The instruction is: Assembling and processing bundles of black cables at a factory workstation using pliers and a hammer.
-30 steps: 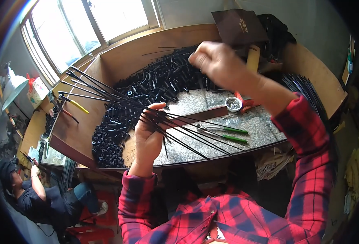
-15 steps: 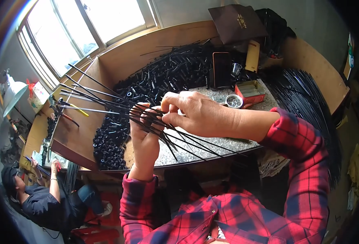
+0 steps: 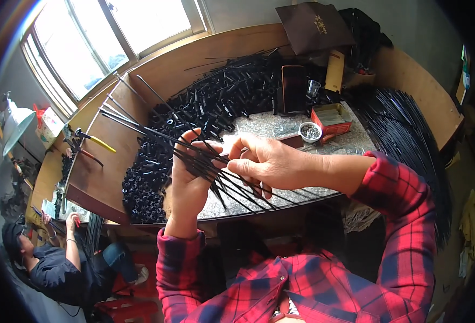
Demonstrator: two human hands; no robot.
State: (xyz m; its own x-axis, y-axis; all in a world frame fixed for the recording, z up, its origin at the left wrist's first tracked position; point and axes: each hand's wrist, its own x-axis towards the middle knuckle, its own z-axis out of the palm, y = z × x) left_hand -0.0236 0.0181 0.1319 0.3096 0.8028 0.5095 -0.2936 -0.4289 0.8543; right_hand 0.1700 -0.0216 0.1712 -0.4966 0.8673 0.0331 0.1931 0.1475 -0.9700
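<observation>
A loose bundle of thin black rods (image 3: 207, 170) lies slantwise across the palm of my left hand (image 3: 186, 185). Its fingers curl around the bundle, and the rods fan out toward the upper left and lower right. Against the lower-right side of the bundle is my right hand (image 3: 264, 161), its thumb and forefinger closed together on rods; how many it pinches is hidden. Both hands are raised above a speckled stone-like slab (image 3: 237, 207) on the bench.
Black tubular pieces (image 3: 210, 102) are heaped behind my hands, with small black rings (image 3: 143, 188) to the left. A round cup of small bits (image 3: 309, 132), a red box (image 3: 332, 119) and a phone (image 3: 293, 89) stand beyond. More rods (image 3: 404, 129) lie right. A co-worker (image 3: 60, 264) sits at lower left.
My right hand has shifted slightly right and down along the rods, its lower fingers now showing beneath. The rods' far-left ends have moved rightward, while my left hand keeps its hold.
</observation>
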